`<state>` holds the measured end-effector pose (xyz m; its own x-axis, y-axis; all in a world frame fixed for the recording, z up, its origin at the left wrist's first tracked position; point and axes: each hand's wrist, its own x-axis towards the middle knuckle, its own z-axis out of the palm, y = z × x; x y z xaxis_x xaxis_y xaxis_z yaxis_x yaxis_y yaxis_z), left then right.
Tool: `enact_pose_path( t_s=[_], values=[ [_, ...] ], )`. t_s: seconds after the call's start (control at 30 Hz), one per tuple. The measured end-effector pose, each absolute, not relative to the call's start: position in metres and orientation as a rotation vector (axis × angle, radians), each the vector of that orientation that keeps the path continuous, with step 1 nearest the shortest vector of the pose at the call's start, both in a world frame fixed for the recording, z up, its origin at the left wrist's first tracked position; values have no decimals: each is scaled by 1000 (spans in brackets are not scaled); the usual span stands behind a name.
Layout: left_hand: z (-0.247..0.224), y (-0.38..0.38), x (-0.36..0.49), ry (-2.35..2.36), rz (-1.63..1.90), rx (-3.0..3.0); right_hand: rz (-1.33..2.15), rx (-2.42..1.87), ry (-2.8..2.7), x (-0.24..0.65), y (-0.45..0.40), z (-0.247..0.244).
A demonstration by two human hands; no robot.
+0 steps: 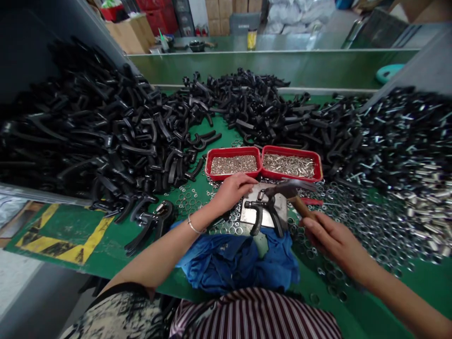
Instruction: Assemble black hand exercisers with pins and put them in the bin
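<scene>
My right hand [326, 235] is wrapped around the wooden handle of a hammer [301, 206]. Its metal head lies over the top of a black hand grip with a coil spring [263, 207], partly covering it. That hand grip rests on a metal plate [250, 215], its two handles pointing toward me. My left hand [231, 192] is closed, fingertips together at the plate's far left corner, just beyond the spring; whatever they hold is too small or hidden to name. A blue cloth [236, 261] lies bunched in front of the plate.
Two red trays of small metal parts [233, 176] [291, 178] stand behind the plate. Black handles [134, 127] are heaped left and behind. Metal rings [367, 226] are scattered right, beside silver cylinders [423, 202]. Another spring hand grip [153, 223] lies left on the green table [141, 263].
</scene>
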<state>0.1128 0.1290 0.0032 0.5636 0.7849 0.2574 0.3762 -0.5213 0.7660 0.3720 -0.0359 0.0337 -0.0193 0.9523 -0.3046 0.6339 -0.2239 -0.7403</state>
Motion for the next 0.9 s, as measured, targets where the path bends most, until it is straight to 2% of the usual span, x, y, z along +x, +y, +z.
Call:
enact_pose_path(
  t_s=[0.17,0.7,0.9],
  values=[
    [-11,120,130,1027,640,1910,1206,-1859,-1342,364,-47,16],
    [-28,128,158,1170,387,2433,1322,-1758,-1176,357,-63,-9],
    [-33,123,158,994,330,2937,1338,-1758,-1138,356,-64,-9]
  ],
)
